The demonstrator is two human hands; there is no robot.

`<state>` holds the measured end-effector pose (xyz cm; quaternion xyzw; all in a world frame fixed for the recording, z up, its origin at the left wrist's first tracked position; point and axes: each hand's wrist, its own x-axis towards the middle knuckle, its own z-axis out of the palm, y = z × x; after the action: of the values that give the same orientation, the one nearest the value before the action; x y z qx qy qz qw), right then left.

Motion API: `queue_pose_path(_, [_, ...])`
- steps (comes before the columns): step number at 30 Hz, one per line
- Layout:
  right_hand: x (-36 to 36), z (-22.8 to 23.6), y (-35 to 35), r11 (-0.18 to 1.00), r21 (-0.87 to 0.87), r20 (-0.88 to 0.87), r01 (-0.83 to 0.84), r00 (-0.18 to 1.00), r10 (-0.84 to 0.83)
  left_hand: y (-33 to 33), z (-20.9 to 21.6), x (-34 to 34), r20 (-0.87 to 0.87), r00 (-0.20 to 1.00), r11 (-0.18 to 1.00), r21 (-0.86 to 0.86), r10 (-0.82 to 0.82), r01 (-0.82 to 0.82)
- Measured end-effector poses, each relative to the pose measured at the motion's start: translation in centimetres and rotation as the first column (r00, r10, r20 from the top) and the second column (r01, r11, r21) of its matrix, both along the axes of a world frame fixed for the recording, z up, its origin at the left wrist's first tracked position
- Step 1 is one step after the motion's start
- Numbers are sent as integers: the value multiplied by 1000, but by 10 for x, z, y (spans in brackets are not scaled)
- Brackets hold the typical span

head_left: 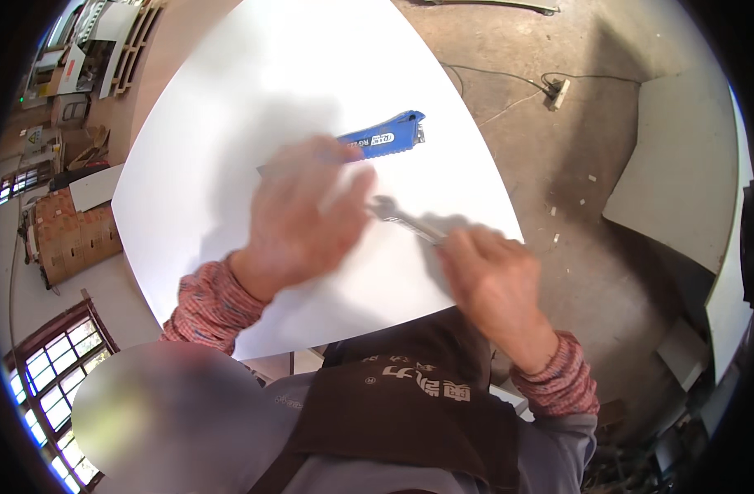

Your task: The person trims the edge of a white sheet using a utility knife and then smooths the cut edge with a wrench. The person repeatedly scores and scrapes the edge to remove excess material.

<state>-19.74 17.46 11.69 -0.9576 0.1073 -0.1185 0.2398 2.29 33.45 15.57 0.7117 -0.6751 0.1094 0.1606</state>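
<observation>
A combination wrench (406, 222) of bare metal is gripped in my right hand (496, 276), its open jaw pointing up and left toward my other hand. My left hand (298, 218), smeared by motion, is over the white table top (443, 107) with its fingers apart and nothing visible between them. Just beyond its fingertips lies a tool with a blue handle (393, 136). Part of that tool is hidden behind the left hand, and whether the fingers touch it I cannot tell.
On the floor to the right lie a power strip (560, 95) with a dark cable and several small scraps. A pale panel (673, 165) stands farther right. Stacked cardboard boxes (76, 235) are at the left, above a barred window (64, 379).
</observation>
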Motion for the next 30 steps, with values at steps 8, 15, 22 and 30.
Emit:
queue_pose_path(8, [54, 7, 12, 990, 33, 264, -140, 956, 126, -30, -14, 60, -23, 1000, 884, 467, 16, -4])
queue_pose_path(15, [48, 35, -56, 981, 186, -238, -59, 966, 104, -78, -9, -11, 104, 921, 918, 181, -375, 353])
queue_pose_path(22, [-72, 33, -87, 853, 265, -103, 449, 893, -438, -127, 13, -24, 47, 923, 924, -8, -382, 383])
queue_pose_path(30, [-113, 14, -45, 913, -93, -94, 397, 909, -405, -118, -28, -33, -219, 862, 876, 56, -458, 479])
